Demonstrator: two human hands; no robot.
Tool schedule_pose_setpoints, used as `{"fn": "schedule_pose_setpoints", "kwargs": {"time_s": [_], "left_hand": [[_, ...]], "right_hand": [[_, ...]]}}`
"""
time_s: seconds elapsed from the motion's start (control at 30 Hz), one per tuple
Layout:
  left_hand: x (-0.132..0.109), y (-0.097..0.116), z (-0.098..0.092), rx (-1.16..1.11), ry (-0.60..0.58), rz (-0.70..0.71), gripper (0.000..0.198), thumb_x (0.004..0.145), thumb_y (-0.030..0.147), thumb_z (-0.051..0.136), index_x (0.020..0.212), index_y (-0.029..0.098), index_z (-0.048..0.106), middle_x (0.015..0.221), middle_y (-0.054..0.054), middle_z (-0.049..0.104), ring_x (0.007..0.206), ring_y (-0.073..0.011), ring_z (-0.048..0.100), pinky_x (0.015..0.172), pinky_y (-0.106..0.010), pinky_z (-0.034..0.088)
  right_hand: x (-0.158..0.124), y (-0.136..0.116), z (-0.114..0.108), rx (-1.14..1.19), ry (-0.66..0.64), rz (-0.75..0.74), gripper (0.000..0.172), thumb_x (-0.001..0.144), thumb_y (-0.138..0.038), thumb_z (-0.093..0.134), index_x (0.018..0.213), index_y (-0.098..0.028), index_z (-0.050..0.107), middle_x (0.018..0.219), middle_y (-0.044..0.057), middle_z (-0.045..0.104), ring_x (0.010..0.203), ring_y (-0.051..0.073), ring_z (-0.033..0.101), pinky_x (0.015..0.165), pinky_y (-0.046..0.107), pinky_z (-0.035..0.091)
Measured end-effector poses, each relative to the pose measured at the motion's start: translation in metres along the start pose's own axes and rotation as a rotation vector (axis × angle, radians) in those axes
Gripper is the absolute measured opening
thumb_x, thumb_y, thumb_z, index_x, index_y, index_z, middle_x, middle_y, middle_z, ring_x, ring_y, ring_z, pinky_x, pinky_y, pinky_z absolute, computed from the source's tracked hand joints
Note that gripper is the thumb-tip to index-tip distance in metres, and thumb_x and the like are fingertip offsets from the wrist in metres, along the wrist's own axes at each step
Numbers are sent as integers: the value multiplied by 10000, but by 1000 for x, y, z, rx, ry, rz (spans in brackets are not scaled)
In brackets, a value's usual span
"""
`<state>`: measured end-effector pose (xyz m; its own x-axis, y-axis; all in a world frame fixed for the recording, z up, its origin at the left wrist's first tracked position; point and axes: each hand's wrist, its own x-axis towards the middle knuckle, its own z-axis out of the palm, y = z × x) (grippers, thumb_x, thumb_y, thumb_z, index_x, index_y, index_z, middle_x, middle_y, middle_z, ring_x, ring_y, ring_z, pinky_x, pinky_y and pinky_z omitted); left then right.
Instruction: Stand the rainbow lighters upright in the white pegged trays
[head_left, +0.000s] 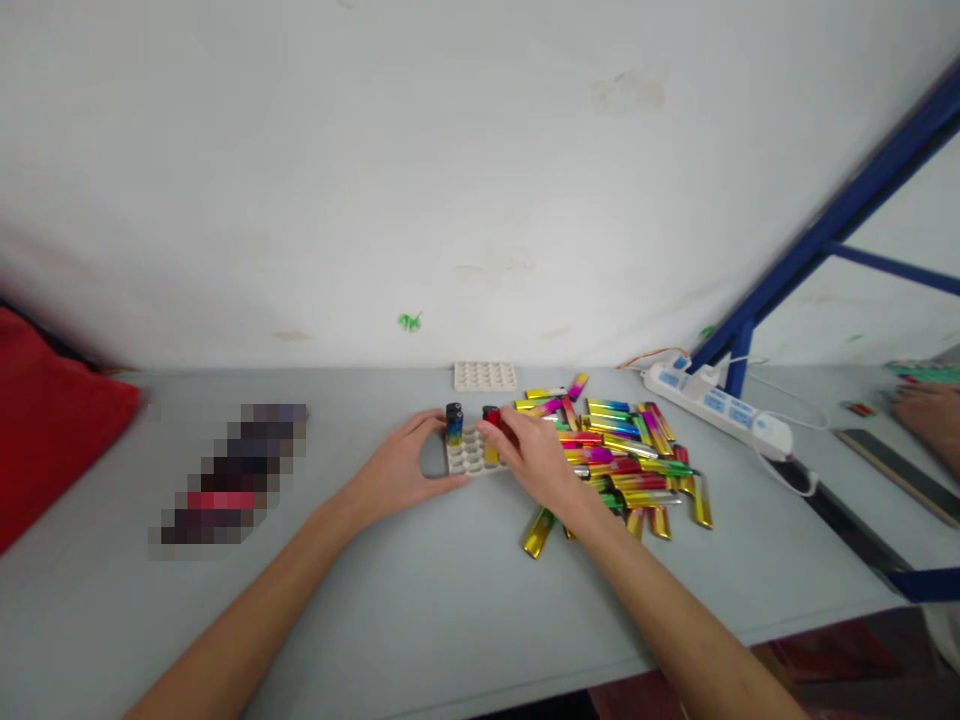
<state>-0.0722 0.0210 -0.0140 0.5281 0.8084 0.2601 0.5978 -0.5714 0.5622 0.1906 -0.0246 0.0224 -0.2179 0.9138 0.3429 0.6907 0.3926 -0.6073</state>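
A white tray with rows of round holes (466, 455) lies on the table between my hands. My left hand (401, 462) grips its left side, thumb at the near corner and fingers at the far one. Upright in the tray's left column stand blue-and-gold lighters (454, 428) with black tops, partly hiding one another. My right hand (536, 455) pinches a red-and-gold lighter (491, 452), held upright over the tray's holes; whether its base sits in a hole I cannot tell. Right of the tray, partly behind my right hand, spreads a pile of shiny multicoloured lighters (630, 448).
Another white holed tray (485, 377) lies against the wall. A white power strip (716, 405) and blue metal frame (742, 355) stand right. Red fabric (56, 430) and a blurred-out object (232, 470) are left. Another person's hand (930, 420) shows at far right.
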Motion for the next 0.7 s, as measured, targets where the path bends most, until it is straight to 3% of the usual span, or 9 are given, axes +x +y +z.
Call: {"fn": "schedule_pose_setpoints", "kwargs": {"time_s": [0.1, 0.23, 0.47, 0.7], "left_hand": [[-1, 3, -1, -16, 2, 3, 737, 875, 730, 931, 1422, 267, 758, 1622, -144, 766, 1495, -430, 743, 1362, -574, 578], [0, 4, -1, -47, -20, 45, 669, 920, 721, 896, 1397, 275, 750, 1614, -147, 760, 1518, -408, 724, 1366, -566, 570], [1, -6, 1, -32, -19, 64, 711, 934, 763, 857, 1431, 270, 731, 1629, -155, 746, 1533, -407, 712, 1367, -576, 569], [7, -17, 3, 17, 20, 91, 753, 912, 807, 839, 1452, 289, 751, 1603, -149, 779, 1484, -434, 749, 1337, -575, 597]], "right_hand": [[1, -2, 9, 32, -67, -24, 329, 1258, -474, 633, 1033, -246, 707, 961, 70, 812, 910, 257, 768, 837, 335, 513], [3, -9, 18, -104, -134, -73, 201, 1235, -411, 703, 1181, -221, 746, 1088, 103, 825, 1017, 272, 786, 902, 351, 564], [10, -21, 14, -349, -235, -188, 251, 1255, -404, 658, 1281, -177, 762, 1219, 156, 851, 1160, 301, 791, 988, 394, 586], [8, -29, 13, -489, -229, -56, 391, 1251, -534, 630, 1192, -202, 828, 1129, 123, 878, 1167, 295, 797, 1064, 422, 508]]}}
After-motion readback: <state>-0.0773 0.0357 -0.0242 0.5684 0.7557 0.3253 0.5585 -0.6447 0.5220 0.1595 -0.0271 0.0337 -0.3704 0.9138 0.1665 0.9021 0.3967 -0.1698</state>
